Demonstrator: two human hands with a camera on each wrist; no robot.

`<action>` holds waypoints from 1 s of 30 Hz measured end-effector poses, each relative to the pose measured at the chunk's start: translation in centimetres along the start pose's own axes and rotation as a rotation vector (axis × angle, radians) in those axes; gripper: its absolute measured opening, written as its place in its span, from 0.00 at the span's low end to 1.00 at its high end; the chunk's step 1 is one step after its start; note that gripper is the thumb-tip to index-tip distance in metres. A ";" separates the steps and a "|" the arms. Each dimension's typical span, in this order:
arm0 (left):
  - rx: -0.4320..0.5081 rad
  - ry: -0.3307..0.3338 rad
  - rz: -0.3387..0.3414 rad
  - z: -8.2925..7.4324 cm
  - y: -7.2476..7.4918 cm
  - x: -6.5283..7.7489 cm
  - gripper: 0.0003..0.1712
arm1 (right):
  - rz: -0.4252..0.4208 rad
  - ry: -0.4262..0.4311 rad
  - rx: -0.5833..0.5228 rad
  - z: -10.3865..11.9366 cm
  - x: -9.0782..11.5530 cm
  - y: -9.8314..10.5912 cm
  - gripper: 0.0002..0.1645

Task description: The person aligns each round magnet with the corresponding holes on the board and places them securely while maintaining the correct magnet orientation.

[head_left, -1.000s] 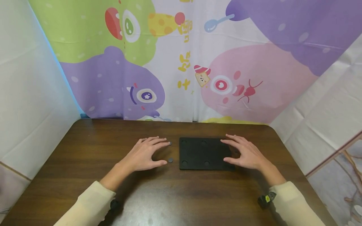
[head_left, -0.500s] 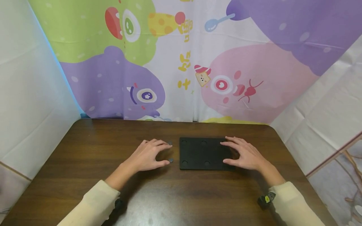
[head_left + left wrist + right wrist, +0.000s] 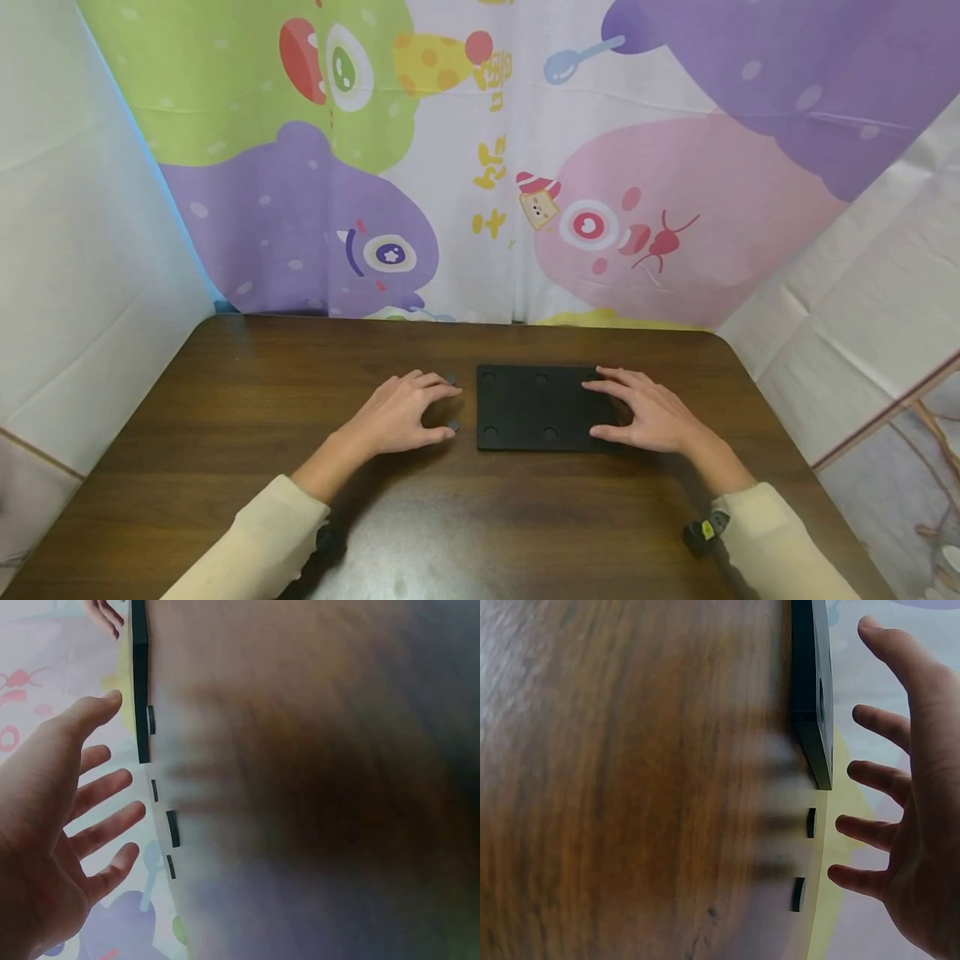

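A flat black rectangular board (image 3: 517, 408) with several round recesses lies on the table. Just left of it are two small dark discs (image 3: 453, 427), partly covered by my left hand (image 3: 405, 412). That hand hovers with fingers spread and thumb apart, holding nothing. In the left wrist view several dark discs (image 3: 173, 829) appear edge-on beyond the fingertips. Over the board's right end is my right hand (image 3: 652, 412), its fingers loosely extended and gripping nothing. Two more dark pieces (image 3: 811, 823) show edge-on past the board in the right wrist view; in the head view the right hand hides them.
The brown wooden table (image 3: 480, 517) extends around the board on all sides. A cartoon-printed curtain (image 3: 480, 167) hangs along its back edge. White cloth (image 3: 90, 233) closes off the left side, and similar panels stand at the right.
My left hand has moved right, toward the board, so its fingertips now overlap the discs. My right hand has shifted only slightly.
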State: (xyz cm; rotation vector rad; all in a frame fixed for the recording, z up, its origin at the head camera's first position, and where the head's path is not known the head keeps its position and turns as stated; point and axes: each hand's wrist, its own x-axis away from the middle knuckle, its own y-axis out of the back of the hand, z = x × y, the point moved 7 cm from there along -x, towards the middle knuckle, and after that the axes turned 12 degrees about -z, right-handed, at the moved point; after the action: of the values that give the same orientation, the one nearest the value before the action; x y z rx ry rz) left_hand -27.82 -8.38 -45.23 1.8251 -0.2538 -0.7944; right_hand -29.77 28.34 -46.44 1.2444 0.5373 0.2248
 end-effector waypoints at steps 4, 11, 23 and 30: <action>-0.003 -0.002 0.013 0.1 -0.4 -0.1 0.35 | 0.001 0.001 0.000 0.0 0.0 0.0 0.47; 0.007 -0.001 0.035 0.0 -0.7 -0.1 0.33 | 0.012 -0.002 0.002 0.0 -0.1 -0.2 0.46; 0.001 0.007 0.088 -0.3 -1.3 -0.3 0.30 | 0.028 -0.023 0.016 0.1 0.0 -0.4 0.46; -0.018 -0.013 0.105 -0.3 -1.7 -0.6 0.27 | 0.051 -0.049 0.015 0.0 0.1 -0.7 0.48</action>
State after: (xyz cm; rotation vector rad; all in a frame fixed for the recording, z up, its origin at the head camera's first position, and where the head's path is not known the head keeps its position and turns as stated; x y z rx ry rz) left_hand -28.37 -7.13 -46.51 1.7751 -0.3470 -0.7336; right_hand -29.76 28.18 -47.18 1.2756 0.4666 0.2333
